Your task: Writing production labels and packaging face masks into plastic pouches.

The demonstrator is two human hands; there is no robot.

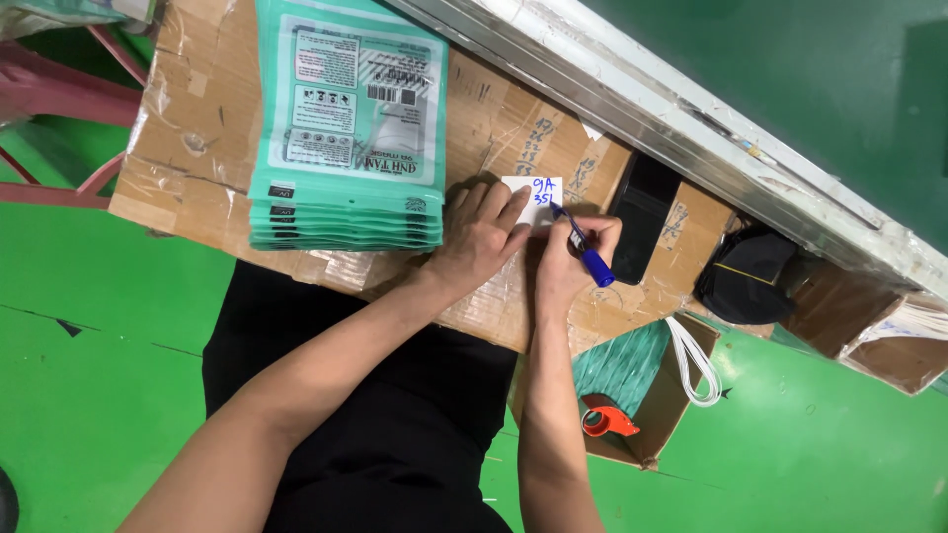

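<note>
The person sits at a cardboard board (197, 128) that lies across the lap like a desk. The left hand (479, 232) lies flat, fingers spread a little, and presses down on a small white card (528, 202) near the far edge of the board. The fingertips rest on the card's left side. It holds nothing – it only keeps the card in place.

The right hand (573, 259) is curled tight around a blue pen (583, 247). The pen's tip touches the lower right part of the card, where there are blue marks. The two hands sit just beside each other, near the middle of the board.

To the left of the hands lies a neat stack of green bags (346, 128), flat on the board and reaching almost to its near edge. The left hand is just beside the stack's right corner. A black phone (642, 212) lies to the right of the card, close to the board's far edge.

Down on the green floor (99, 316), by the board's right corner, stands an open box (667, 405). Inside it are more green bags, white cords (696, 365) and an orange tape roller (604, 419). A black bag (746, 276) sits past the board's right end.
</note>
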